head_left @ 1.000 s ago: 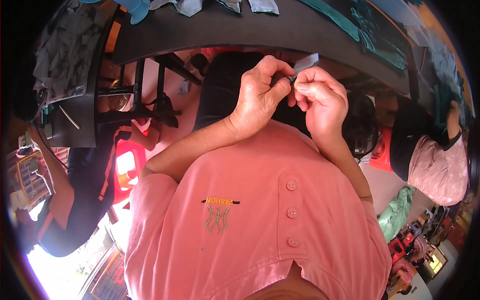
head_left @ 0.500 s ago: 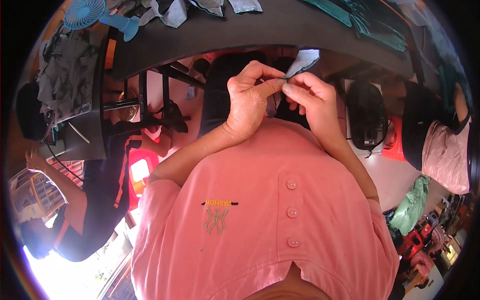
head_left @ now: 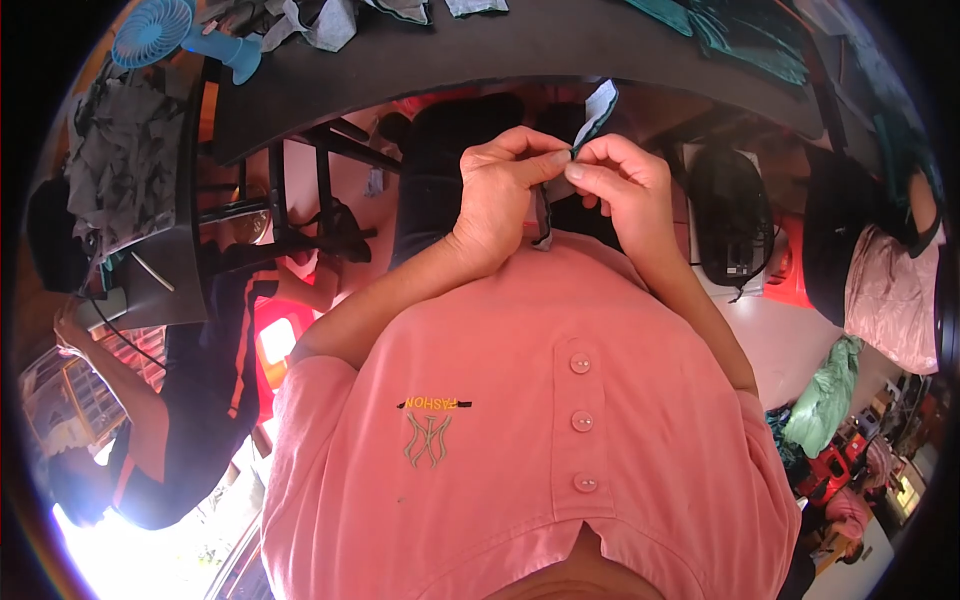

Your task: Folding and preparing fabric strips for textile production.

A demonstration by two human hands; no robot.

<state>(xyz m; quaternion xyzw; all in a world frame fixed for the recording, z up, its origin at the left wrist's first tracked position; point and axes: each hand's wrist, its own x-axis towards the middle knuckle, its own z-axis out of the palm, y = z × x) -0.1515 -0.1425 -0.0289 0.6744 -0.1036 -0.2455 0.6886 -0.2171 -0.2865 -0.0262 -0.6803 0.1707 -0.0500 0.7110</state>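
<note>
The left hand [head_left: 495, 198] and right hand [head_left: 636, 184], both half closed, pinch one pale-blue fabric strip [head_left: 599, 104]; the exact contact seems partly hidden.

We count two hands, one left [head_left: 500, 195] and one right [head_left: 628, 185], with one cloth strip [head_left: 600, 102] at their fingertips. Below the hands, we see three buttons [head_left: 581, 421] on one pink shirt [head_left: 440, 345]. Beyond them to the left, we find one blue fan [head_left: 152, 32]; left of them, one heap of grey cloth [head_left: 125, 150], its pieces too overlapped to number; lower right, one green bundle [head_left: 825, 400].
</note>
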